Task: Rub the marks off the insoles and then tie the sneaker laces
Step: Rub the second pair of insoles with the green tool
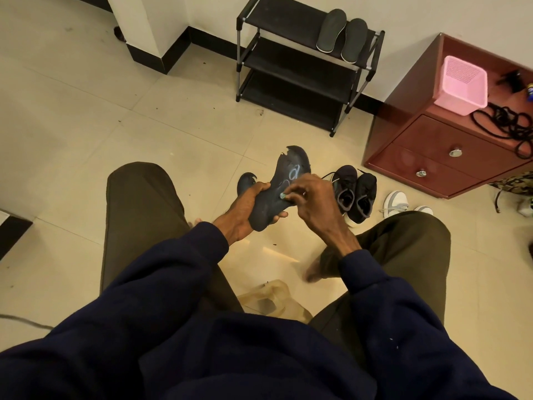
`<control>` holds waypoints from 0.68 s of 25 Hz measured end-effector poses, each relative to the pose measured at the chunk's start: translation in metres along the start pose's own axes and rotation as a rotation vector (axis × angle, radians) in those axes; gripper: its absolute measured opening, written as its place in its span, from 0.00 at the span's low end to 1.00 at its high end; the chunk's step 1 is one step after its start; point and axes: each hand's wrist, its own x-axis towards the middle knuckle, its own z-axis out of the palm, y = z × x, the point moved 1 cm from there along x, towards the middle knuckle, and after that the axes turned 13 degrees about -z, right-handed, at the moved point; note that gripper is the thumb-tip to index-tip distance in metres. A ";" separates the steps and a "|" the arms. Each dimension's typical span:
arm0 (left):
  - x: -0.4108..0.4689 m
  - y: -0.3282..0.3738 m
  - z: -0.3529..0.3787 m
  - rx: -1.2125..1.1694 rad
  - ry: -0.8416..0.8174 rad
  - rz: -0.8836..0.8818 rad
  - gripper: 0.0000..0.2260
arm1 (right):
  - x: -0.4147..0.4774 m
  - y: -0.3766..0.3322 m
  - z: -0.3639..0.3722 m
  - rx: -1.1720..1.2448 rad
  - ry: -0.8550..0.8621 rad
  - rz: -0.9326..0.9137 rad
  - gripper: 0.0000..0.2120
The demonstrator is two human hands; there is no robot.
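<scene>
Snugly, hands [249,202] [313,199] around insole [290,168] and eraser [282,195].

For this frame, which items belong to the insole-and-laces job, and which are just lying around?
Job: marked insole gripped by left hand; eraser pinched by right hand; second insole beside it; dark sneakers; perhaps grey insoles on the shoe rack.
Lying about: white sneakers; pink basket; red cabinet; black cord.

We found the dark foam insole [290,176] left of the black lace-up sneakers [364,194], black metal shoe rack [277,20] behind, red wooden cabinet [427,140] to their right
</scene>
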 end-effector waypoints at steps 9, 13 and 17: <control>-0.001 -0.001 0.000 0.033 -0.001 0.007 0.20 | 0.004 0.019 -0.008 -0.178 -0.011 0.055 0.03; -0.001 0.001 0.001 -0.022 -0.024 -0.017 0.21 | 0.000 0.010 -0.009 0.013 0.083 0.105 0.02; -0.005 0.000 0.003 -0.075 -0.071 -0.038 0.21 | -0.001 -0.002 -0.005 0.181 -0.058 0.071 0.05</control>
